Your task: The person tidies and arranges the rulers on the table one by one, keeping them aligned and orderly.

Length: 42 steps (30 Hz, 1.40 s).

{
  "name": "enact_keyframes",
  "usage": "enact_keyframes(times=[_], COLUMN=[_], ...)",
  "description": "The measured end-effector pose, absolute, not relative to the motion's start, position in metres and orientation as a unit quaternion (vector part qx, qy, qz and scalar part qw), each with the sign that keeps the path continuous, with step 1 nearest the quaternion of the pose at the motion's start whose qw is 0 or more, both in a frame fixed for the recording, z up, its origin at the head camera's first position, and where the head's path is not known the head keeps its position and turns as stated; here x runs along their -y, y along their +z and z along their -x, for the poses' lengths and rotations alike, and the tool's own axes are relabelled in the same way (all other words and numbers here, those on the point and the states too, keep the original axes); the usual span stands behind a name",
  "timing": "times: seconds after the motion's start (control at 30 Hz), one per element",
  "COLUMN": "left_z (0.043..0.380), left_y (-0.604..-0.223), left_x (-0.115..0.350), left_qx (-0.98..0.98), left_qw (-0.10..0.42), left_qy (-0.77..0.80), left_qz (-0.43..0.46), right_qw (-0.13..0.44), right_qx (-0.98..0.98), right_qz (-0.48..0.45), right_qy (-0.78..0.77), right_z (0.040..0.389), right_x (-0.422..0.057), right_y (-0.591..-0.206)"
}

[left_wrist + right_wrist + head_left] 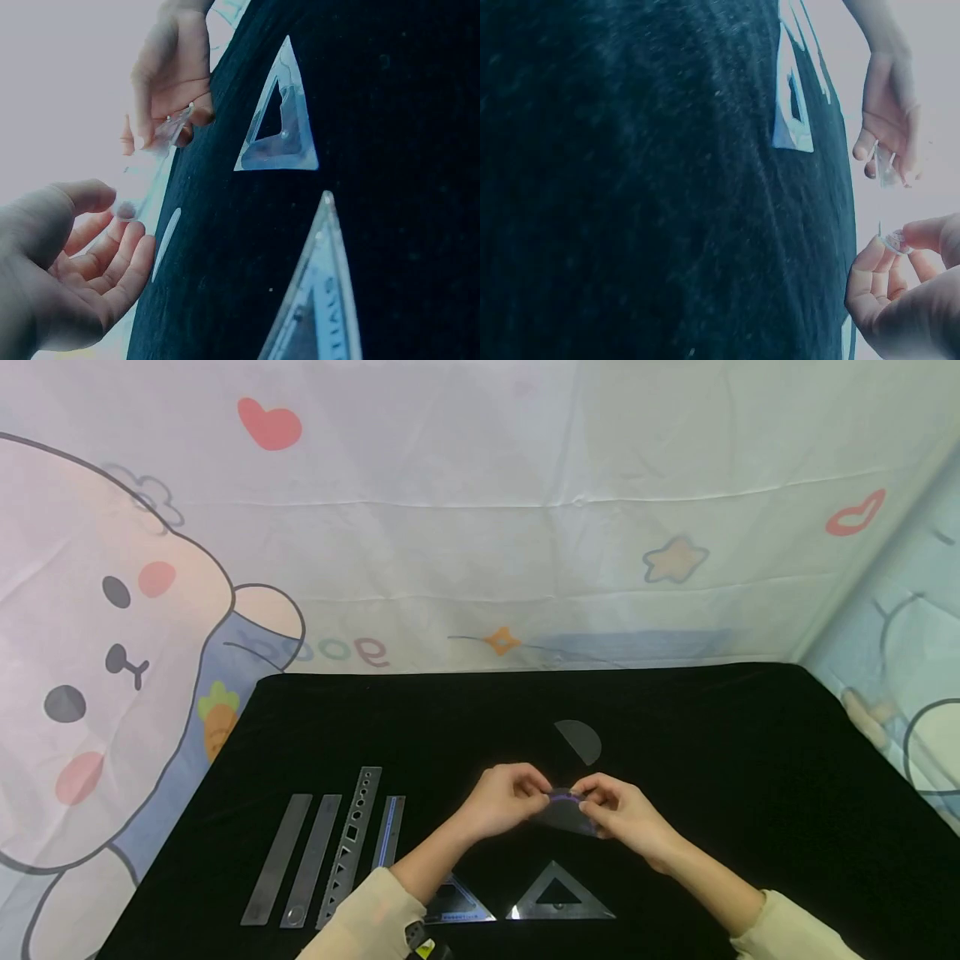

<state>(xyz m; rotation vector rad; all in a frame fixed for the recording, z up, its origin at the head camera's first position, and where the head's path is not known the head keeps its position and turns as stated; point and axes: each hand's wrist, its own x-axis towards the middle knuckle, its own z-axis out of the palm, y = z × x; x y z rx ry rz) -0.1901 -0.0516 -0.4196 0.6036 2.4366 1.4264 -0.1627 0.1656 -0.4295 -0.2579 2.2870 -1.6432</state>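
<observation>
Between my two hands is a clear protractor (564, 820) with a purple band along its upper edge, raised over the black cloth. My left hand (504, 799) pinches its left end between thumb and fingers. The other end is pinched by my right hand (628, 817). In the left wrist view the clear plastic (142, 174) spans the gap from one hand to the other. The right wrist view shows the protractor (887, 196) nearly edge-on. Just beyond the hands, a clear half-round piece (581, 741) lies on the cloth.
Nearer me lie a clear set square (532, 911) and a blue-lettered set square (471, 903), partly behind my left sleeve. To the left are two plain rulers (277, 860), a stencil ruler (340, 881) with cut-out shapes and a blue-marked ruler (388, 831). A printed curtain (480, 552) hangs behind.
</observation>
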Motion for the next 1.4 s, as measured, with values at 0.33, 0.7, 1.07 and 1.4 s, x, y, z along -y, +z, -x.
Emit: enact_keyframes(times=[0.33,0.7,1.07,1.4], left_z=[0.187,0.181,0.169,0.158], left_y=[-0.419,-0.422,-0.427,-0.425], left_x=[0.044,0.028,0.004,-0.019], left_qx=[-0.84,-0.842,-0.837,-0.843], left_qw=[0.155,0.166,0.184,0.19], left_qy=[0.464,0.45,0.459,0.446], left_qz=[-0.235,-0.248,-0.233,-0.234], right_qw=[0.149,0.132,0.144,0.16], right_qx=[-0.827,-0.855,-0.865,-0.873], right_qz=[0.131,0.154,0.176,0.175], right_qy=[-0.526,-0.477,-0.448,-0.425], right_z=[0.161,0.153,0.146,0.139], right_x=[-0.175,-0.188,-0.213,-0.233], right_y=[-0.435,-0.437,-0.439,-0.437])
